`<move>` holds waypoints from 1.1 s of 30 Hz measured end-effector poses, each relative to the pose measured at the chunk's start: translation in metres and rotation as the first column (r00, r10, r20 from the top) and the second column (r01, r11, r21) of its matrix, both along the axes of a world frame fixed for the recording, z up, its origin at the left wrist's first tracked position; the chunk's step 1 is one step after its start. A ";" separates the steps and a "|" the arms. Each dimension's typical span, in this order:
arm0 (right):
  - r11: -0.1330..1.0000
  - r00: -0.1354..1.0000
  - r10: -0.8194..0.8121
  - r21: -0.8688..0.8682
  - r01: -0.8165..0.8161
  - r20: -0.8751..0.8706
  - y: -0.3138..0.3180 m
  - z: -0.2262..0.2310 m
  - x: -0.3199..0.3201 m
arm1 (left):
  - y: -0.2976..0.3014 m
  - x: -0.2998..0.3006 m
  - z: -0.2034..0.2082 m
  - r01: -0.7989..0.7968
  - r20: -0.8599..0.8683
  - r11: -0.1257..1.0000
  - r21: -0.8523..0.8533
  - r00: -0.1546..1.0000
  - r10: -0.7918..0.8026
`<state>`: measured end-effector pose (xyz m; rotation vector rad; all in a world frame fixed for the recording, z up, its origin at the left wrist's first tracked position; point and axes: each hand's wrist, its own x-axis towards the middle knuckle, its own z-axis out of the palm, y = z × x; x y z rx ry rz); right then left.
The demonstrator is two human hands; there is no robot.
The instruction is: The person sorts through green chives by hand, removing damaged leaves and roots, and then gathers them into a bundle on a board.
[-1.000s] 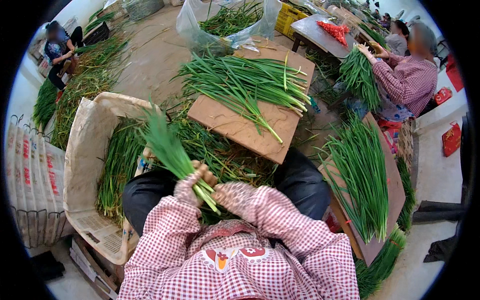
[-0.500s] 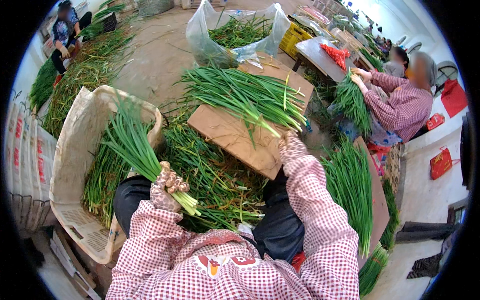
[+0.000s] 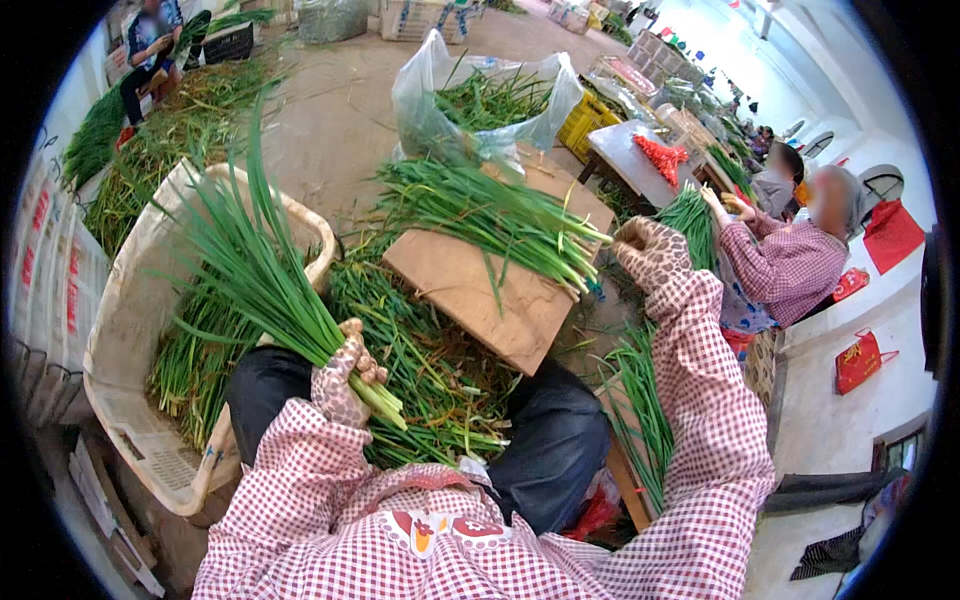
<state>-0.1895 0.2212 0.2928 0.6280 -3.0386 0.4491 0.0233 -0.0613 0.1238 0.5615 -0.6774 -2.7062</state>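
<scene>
My left hand (image 3: 343, 385), in a patterned glove, is closed round a bunch of garlic chives (image 3: 290, 300). Its leaves fan up over the crate and its pale stem ends poke out below the fist. A loose pile of chives (image 3: 480, 205) lies across a tilted brown board (image 3: 465, 295) in front of me. At the right end of that pile, my gloved right hand (image 3: 652, 255) has its fingers pinched together on the pale end of a chive stalk. Part of the fingertips is hidden.
At my left stands a cream plastic crate (image 3: 105, 345) with chives inside. Leaf scraps (image 3: 385, 310) cover the floor between my knees. Beyond the board stands a clear plastic bag (image 3: 560, 90) of greens. More chives (image 3: 645, 420) lie at my right. A co-worker (image 3: 785, 260) sits further right.
My right hand has moved right and up to the stem ends of the pile. The left-hand bunch has swung more upright. Fewer chives show at my right, and the view has shifted.
</scene>
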 end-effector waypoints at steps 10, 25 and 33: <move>0.348 0.906 -0.352 -0.931 -0.106 -0.235 0.005 0.105 -0.010 | 0.028 -0.006 -0.004 0.079 0.035 0.981 0.178 0.996 -0.087; 0.684 0.938 0.184 -0.724 0.092 0.293 -0.046 -0.202 0.210 | 0.065 -0.008 -0.076 0.383 0.475 0.915 0.124 0.787 -0.394; 0.699 0.562 0.277 -0.565 0.439 0.779 -0.050 -0.201 0.169 | 0.063 -0.007 -0.080 0.378 0.372 0.903 0.205 0.823 -0.429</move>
